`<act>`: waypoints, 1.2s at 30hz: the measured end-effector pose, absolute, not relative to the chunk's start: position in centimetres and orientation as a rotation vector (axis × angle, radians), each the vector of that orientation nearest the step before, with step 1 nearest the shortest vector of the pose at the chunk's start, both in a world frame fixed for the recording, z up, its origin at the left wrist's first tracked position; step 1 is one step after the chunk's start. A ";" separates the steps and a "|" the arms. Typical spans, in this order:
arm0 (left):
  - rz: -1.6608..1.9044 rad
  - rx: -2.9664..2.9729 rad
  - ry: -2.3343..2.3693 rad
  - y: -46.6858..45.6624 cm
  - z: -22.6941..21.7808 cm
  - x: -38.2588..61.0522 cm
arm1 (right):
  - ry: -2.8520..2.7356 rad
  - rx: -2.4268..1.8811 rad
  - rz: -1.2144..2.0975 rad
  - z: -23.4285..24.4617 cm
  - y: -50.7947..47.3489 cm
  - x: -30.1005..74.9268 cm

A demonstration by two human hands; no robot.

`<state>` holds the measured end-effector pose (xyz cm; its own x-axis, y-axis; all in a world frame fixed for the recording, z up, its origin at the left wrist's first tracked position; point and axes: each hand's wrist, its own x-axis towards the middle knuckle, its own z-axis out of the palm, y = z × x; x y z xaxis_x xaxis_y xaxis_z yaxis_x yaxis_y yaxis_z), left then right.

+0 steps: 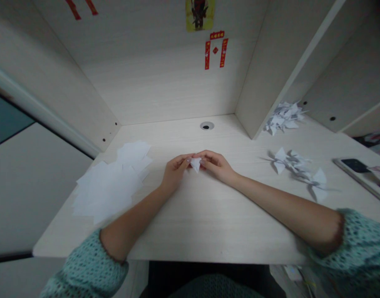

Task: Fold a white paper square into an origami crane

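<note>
A small folded piece of white paper (195, 164) sits at the middle of the pale wooden desk (208, 215), pinched from both sides. My left hand (175, 170) grips its left edge with closed fingertips. My right hand (216, 164) holds its right edge, fingers curled over it. Both forearms lie across the desk, sleeves pushed up. To the left lies a loose stack of flat white paper sheets (110, 184). At the right lie several finished folded paper figures (298, 167).
A further heap of folded paper figures (283, 118) rests in the shelf opening at the back right. A dark phone (357, 165) lies on a tray at the far right. A cable hole (206, 125) is at the desk's back. Side panels enclose the desk.
</note>
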<state>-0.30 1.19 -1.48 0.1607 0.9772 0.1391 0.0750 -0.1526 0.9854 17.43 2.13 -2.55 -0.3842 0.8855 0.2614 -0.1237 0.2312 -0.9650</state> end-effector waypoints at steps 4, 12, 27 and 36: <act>1.157 1.454 1.107 1.2 -1.4 -0.4 | -1.561 -0.767 1.298 -2.6 2.1 17.4; 1.173 1.440 1.136 1.1 -1.2 -0.3 | -1.605 -0.812 1.250 -2.2 2.0 17.4; 1.084 1.516 1.029 0.8 -1.0 0.0 | -1.203 -0.955 1.339 -2.2 2.3 16.7; 1.179 1.397 1.172 0.8 -1.2 -0.1 | -1.221 -0.960 1.280 -2.6 2.3 16.9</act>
<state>-0.09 0.81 -1.19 0.0829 0.9914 0.1015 0.0954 -0.1092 0.9894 16.91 2.35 -2.59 -0.1027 0.9880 0.1156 -0.1620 0.0981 -0.9819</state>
